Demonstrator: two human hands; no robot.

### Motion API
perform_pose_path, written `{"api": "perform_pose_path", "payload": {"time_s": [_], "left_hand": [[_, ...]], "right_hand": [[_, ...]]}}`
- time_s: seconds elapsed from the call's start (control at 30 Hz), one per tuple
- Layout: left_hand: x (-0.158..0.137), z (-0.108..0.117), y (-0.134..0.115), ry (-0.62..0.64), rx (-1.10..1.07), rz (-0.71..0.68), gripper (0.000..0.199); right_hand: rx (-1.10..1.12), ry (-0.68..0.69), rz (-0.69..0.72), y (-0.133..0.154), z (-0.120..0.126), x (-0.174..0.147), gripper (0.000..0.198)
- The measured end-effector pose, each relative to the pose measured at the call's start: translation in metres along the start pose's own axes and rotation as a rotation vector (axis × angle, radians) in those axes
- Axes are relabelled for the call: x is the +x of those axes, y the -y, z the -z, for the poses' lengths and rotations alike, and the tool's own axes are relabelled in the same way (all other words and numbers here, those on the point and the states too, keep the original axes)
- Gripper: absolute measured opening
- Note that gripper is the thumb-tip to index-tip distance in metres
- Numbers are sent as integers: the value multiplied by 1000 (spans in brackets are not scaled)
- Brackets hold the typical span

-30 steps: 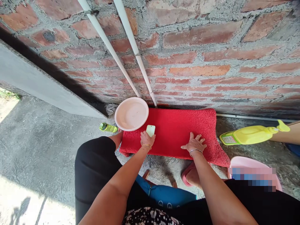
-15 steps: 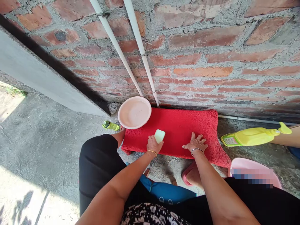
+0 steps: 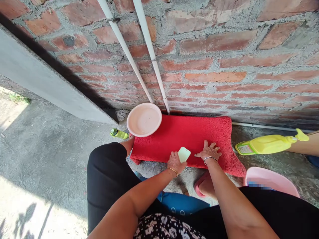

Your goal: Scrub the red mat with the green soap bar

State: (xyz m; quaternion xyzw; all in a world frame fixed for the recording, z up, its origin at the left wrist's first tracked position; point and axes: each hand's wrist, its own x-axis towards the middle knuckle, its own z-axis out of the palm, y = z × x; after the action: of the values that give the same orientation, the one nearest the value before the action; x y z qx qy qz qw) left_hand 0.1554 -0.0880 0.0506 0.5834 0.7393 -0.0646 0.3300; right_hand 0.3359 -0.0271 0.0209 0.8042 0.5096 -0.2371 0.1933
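My left hand (image 3: 176, 162) is closed round a pale green scrubbing brush (image 3: 184, 154), whose smooth back with a small hole faces up; its underside is hidden. The brush is at the near edge of a red fleecy cloth (image 3: 174, 132), which is draped over a low, long support. To the right, my right hand (image 3: 208, 154) lies on the cloth with its fingers spread. At the far left end of the cloth stands a pale pink basin (image 3: 144, 119), with what looks like water in it.
A yellow pump bottle (image 3: 266, 144) is at the right, near a pink tub (image 3: 274, 176) with blurred contents. On the left are a green bottle (image 3: 119, 133) and a grey crumpled rag (image 3: 121, 115). Behind rises a brick wall (image 3: 211, 46) with two white pipes (image 3: 156, 69).
My left hand has moved the brush to the right and nearer my body, down to the cloth's near edge. My right hand has stayed in place.
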Motion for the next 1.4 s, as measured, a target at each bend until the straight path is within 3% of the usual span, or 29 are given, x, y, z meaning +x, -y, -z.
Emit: {"api": "perform_pose_path", "payload": {"time_s": [0.07,0.13,0.3,0.4,0.47,0.63,0.73,0.83,1.0,1.13,1.2,1.3,1.4], "left_hand": [[0,3,4,-21,-26,-12,63],[8,16,23,-96,-36,51,61],[33,61,92,-300,-12,405,51],[35,65,106,-302,-11,525,51],[29,52,98,-267,-2,501,51],[-3,0,48,-88,4,139,55],[-10,-12,36,-25,-33,42,58],[0,5,55,-131,-61,109,57],[24,48,104,-379,-156,464,45],[21,43,99,-384,-168,489,46],[12,25,82,-312,-129,397,48],[-5,-6,53,-125,-65,132,53],[-13,-21,33,-23,-71,-21,58]], "right_hand": [[13,-7,6,-1,-2,1,129],[27,-20,10,-1,-4,3,127],[29,-28,12,-2,-6,5,124],[21,-32,12,-2,-6,4,122],[16,-34,11,-2,-5,3,121],[18,-32,12,-2,-4,2,127],[14,-29,14,-2,-4,1,125],[12,-29,11,-2,-5,2,120],[20,-32,11,-2,-6,5,121],[30,-30,12,-2,-6,6,123],[32,-24,16,-2,-6,5,123],[36,-20,16,-2,-5,4,126],[33,-17,18,-2,-2,1,127]]}}
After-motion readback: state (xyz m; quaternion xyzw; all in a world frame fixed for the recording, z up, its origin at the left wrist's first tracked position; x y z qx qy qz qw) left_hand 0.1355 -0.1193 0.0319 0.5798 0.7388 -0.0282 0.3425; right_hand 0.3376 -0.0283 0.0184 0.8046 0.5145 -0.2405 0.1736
